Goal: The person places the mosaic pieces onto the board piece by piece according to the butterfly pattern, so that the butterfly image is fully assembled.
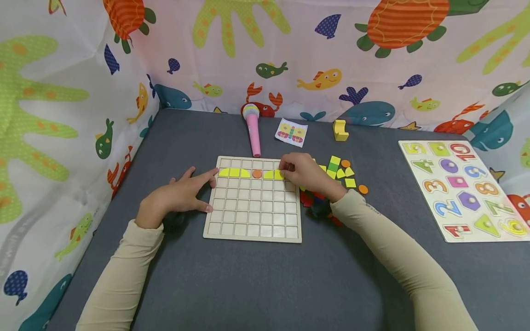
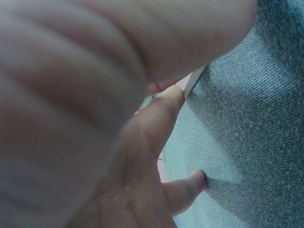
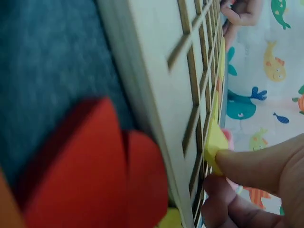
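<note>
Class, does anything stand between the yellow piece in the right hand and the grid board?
Nothing visible does: the right hand pinches the yellow piece right at the grid board, and the left hand is at its left edge.

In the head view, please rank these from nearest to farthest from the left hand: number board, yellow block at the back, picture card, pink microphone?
From the left hand:
1. Pink microphone, beyond the grid board
2. Picture card, right of the microphone
3. Yellow block, farther right, toward the back
4. Number board, far right
</note>
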The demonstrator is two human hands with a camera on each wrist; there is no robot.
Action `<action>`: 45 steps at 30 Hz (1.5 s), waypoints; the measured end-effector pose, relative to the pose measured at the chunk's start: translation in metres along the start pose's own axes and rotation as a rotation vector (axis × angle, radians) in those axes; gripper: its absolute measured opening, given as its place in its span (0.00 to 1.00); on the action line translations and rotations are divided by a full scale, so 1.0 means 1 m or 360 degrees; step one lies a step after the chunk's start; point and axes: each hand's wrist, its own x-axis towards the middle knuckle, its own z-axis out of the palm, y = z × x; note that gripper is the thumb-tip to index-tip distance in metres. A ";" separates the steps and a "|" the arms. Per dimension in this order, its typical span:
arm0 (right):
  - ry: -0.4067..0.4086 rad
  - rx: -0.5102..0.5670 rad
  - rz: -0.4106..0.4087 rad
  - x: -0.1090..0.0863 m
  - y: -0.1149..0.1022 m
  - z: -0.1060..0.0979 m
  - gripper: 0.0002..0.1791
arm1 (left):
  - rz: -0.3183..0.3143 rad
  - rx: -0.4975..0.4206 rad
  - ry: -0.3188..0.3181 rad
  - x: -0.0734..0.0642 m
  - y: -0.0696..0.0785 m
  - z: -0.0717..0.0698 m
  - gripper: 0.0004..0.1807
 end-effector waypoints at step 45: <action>0.0151 -0.0267 0.0198 -0.088 0.083 -0.081 0.06 | 0.0027 -0.0010 -0.0004 -0.004 0.003 -0.002 0.59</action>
